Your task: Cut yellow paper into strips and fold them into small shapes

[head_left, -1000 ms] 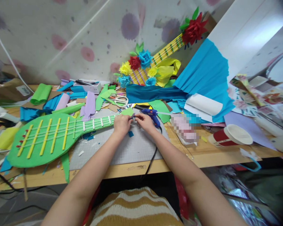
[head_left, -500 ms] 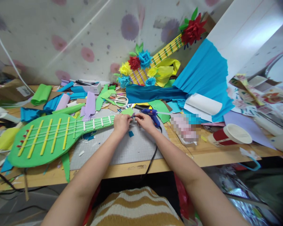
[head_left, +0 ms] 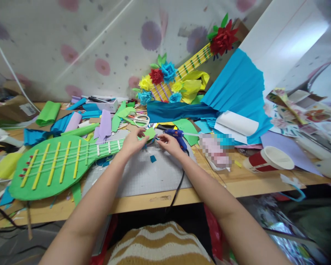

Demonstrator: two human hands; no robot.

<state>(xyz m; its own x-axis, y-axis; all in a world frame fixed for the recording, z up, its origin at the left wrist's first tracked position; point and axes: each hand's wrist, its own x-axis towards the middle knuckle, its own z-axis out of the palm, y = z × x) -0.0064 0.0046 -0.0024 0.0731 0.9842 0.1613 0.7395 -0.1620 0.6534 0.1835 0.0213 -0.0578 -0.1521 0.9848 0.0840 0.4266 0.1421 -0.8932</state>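
A green paper guitar [head_left: 53, 162], with yellow strips across its body and pale strings, lies at the left. Its neck runs toward the middle of the table. My left hand [head_left: 132, 142] is closed around the neck near its far end, where a green head [head_left: 150, 135] shows past the fingers. My right hand [head_left: 169, 144] pinches a small purple-blue piece [head_left: 155, 136] beside that head; its exact kind is too small to tell. Just behind my right hand lies a blue glue gun [head_left: 174, 132]. A blue paper scrap [head_left: 153, 158] is on the grey cutting mat [head_left: 143, 180] below.
Scissors [head_left: 141, 120] and rolled coloured paper lie behind the hands. A yellow guitar with paper flowers [head_left: 161, 88] leans on the back wall. Blue crepe paper [head_left: 237, 84], a white roll [head_left: 238, 123] and a paper cup [head_left: 269, 160] stand to the right. The glue gun's cable [head_left: 179, 189] crosses the table edge.
My left hand has slid left along the guitar neck, uncovering more of the green head. My right hand stays almost in place, still pinching the small piece.
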